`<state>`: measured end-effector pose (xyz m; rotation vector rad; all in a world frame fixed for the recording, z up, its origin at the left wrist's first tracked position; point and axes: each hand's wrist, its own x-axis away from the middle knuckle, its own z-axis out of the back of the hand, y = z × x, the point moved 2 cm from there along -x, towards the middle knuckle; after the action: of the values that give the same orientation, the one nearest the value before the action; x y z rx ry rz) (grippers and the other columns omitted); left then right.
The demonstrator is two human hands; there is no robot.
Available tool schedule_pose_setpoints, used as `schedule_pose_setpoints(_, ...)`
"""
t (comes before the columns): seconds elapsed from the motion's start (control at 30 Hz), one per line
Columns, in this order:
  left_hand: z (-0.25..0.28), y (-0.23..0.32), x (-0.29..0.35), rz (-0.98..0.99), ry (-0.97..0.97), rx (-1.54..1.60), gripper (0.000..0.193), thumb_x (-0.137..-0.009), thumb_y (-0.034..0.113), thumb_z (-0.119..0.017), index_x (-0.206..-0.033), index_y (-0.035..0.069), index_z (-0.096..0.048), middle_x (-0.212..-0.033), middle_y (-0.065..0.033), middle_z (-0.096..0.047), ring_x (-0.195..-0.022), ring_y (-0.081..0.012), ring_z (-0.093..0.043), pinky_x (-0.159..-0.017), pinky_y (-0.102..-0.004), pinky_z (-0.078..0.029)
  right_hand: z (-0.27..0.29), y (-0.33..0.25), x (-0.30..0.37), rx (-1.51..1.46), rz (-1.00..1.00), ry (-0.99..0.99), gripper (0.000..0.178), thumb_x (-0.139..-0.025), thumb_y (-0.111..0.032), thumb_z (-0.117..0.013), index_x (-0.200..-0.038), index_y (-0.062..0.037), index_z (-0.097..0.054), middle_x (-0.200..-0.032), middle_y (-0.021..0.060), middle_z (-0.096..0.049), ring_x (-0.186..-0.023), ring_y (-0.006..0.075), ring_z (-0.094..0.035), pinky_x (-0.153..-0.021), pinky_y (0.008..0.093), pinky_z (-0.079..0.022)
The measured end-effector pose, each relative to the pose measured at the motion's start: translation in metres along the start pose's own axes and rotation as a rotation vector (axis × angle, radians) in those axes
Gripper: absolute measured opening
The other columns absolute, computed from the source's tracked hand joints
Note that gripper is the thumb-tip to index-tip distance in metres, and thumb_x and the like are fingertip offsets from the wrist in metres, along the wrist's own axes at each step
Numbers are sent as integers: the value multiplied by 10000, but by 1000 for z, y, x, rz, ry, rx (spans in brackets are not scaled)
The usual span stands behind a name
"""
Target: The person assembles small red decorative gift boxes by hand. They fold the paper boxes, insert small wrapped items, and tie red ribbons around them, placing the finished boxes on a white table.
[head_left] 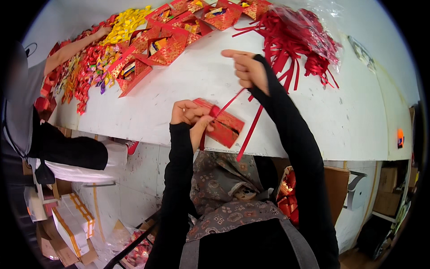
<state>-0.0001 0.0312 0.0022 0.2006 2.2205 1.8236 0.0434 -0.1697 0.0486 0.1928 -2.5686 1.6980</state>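
A red gift box [226,129] with gold print and a dark slit lies slanted near the table's front edge. My left hand [191,117] rests on its left end, thumb and fingers pinching a red ribbon [229,101] against the box top. From there the ribbon runs taut up to my right hand [248,71], which is raised above the table. Its lower fingers are curled around the ribbon's end while the index finger sticks out to the left. A loose ribbon strip [251,132] lies just right of the box.
Open red boxes [168,45] filled with sweets stand at the back left, near piles of yellow sweets [127,24] and red ones. A co-worker's hand [102,32] reaches there. A heap of red ribbons [291,33] in clear plastic lies back right. Beneath the table edge stands a carton [336,188].
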Motion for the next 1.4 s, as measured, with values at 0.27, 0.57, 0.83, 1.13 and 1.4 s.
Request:
schedule_pose_setpoints(0.27, -30, -1, 11, 45, -267, -143, 567, -760, -101, -581, -1207, 44, -263, -795, -92, -612, -595, -104, -573, -533, -211, -465, -42, -3, -51, -38, -204, -37, 238, -891, -152, -504, -1061, 5, -560, -570, -68, -251, -429, 44, -212, -381, 204, -168)
schedule_pose_setpoints(0.57, -48, -8, -15, -342, -8, -485, 119, -840, 48, -600, -947, -5, -602, -782, -85, -652, -664, -78, -593, -615, -215, -478, -73, -10, 90, 809, 426, -326, 205, -877, -166, -524, -1022, -50, -611, -814, 66, -598, -771, 136, -562, -700, 268, -449)
schedule_pose_setpoints(0.83, -38, -8, -11, -462, -18, -683, 133, -819, 25, -605, -950, -1, -607, -698, -59, -632, -578, -59, -564, -513, -203, -456, -21, 49, 99, 645, 313, 191, 194, -812, -148, -656, -913, 4, -590, -817, 59, -620, -703, 89, -583, -633, 234, -463)
schedule_pose_setpoints(1.13, -36, 9, -20, -701, -3, -888, 176, -688, -6, -644, -849, 65, -639, -775, -78, -630, -709, -253, -573, -668, -321, -461, -2, 45, 82, 1376, 628, 358, 106, -696, -169, -680, -776, -123, -629, -751, 13, -558, -781, 218, -520, -686, 364, -353)
schedule_pose_setpoints(1.4, -18, -10, -38, -469, -346, -573, 137, -801, -30, -590, -922, 35, -595, -886, -79, -616, -821, -141, -613, -723, -251, -487, 8, 35, 52, 1077, 706, 111, 172, -656, -93, -700, -812, -145, -653, -851, 8, -595, -878, 183, -540, -797, 342, -352)
